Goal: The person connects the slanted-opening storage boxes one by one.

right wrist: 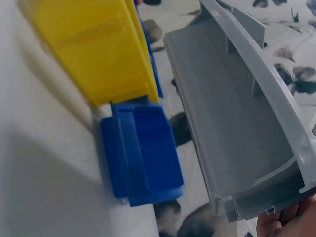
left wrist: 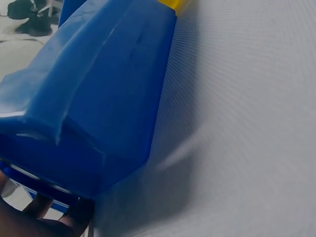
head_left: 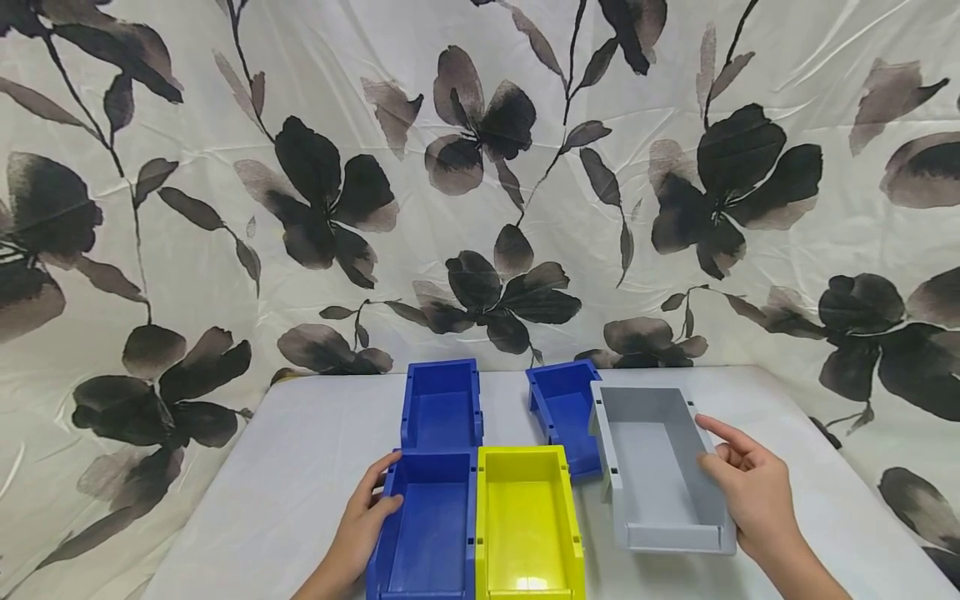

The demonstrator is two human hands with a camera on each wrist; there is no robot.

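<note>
Held up over the right side of the table is a grey plastic bin [head_left: 678,537], also large in the right wrist view [right wrist: 222,98]. My right hand [head_left: 753,492] pinches its right wall, thumb inside the wall. At the near left, my left hand [head_left: 360,521] grips the left wall of a blue bin [head_left: 431,533]; part of its fingers is hidden behind that wall. A yellow bin [head_left: 528,517] stands side by side with this blue bin, to its right. The grey bin is tilted toward me and partly covers another blue bin behind it.
Directly behind the near blue bin stands a second blue bin [head_left: 441,408]. A third blue bin [head_left: 573,417] sits askew at the back right. The white-covered table [head_left: 315,433] ends at a floral cloth backdrop [head_left: 600,250].
</note>
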